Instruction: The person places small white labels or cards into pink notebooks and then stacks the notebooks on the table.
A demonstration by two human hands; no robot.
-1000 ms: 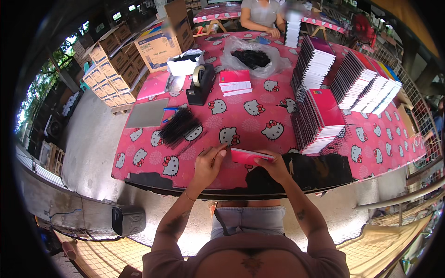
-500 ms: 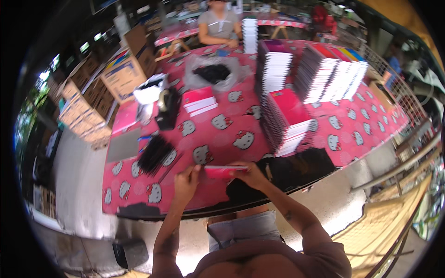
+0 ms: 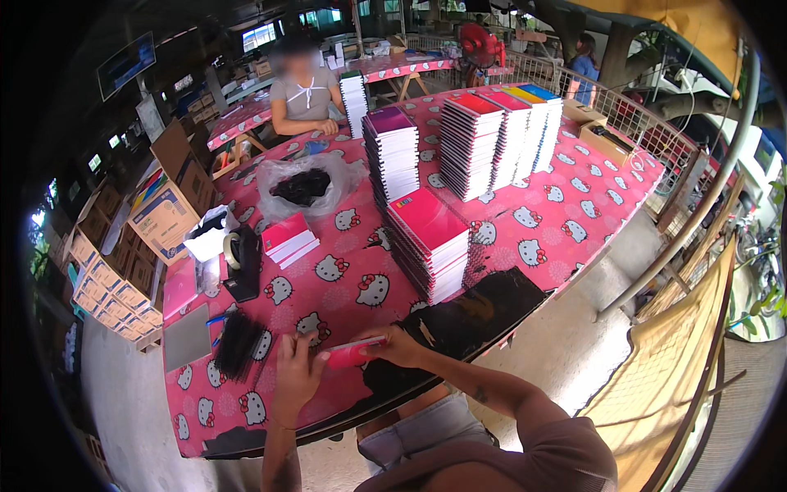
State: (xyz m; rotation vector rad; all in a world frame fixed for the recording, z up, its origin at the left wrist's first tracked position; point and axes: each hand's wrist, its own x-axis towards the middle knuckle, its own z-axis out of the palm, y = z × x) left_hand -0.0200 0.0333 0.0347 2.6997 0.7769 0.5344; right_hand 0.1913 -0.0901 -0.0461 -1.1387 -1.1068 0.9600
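Note:
My right hand [image 3: 398, 346] grips the right end of a pink-red notebook [image 3: 348, 355], held edge-up above the near part of the table. At the notebook's left end is my left hand [image 3: 297, 373], its fingers bent and its thumb against the corner. What the left fingers pinch, if anything, is too small to make out. Left of that hand lies a bundle of thin black binding coils [image 3: 239, 344]. Beyond my hands rises a tall stack of pink spiral notebooks [image 3: 430, 221]. A few pink notebooks without visible coils [image 3: 288, 238] lie farther left.
More notebook stacks [image 3: 471, 139] stand at the back right. A clear bag of black material [image 3: 303, 187], a tape dispenser [image 3: 243, 262] and a grey board [image 3: 187, 338] sit on the left. Cartons [image 3: 168, 217] flank the table. A person [image 3: 303, 98] sits across.
My view has swung to the right, shifting the scene leftward. My left hand has come closer to the notebook, now touching its left end. My right hand keeps its grip.

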